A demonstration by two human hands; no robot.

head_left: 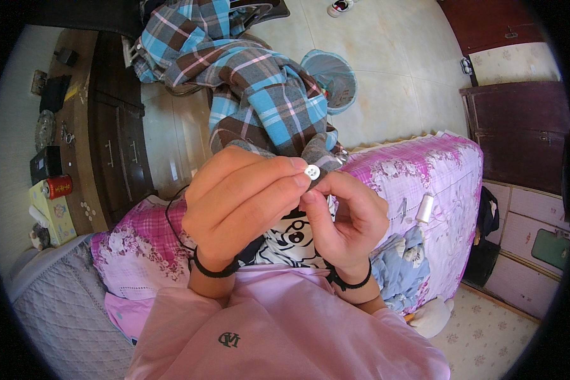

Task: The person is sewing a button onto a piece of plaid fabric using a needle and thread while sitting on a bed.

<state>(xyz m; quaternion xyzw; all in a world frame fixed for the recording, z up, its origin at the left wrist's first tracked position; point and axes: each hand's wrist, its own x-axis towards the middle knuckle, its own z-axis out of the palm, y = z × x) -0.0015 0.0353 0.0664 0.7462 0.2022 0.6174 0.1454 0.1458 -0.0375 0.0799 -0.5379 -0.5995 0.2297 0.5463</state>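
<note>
A small white button (312, 172) with holes sits at the fingertips of my left hand (244, 196), which is closed in a pinch on it. Under the button is a narrow dark-grey edge of cloth (318, 180). My right hand (348, 218) pinches that edge from the other side, thumb against forefinger. Beyond both hands spreads a blue, grey and brown plaid shirt (269, 95), bunched up over a chair. The dark edge seems to belong to it, though the fingers cover the join. Whether a needle or thread is between my fingers cannot be made out.
To my right, a white thread spool (425, 208) and crumpled blue cloth (402, 269) lie on the pink flowered bedspread (453, 158). A blue-lined bin (330, 82) stands ahead. Several buttons (88, 210), a red can (58, 187) and a tissue box (54, 215) are on the left-hand desk.
</note>
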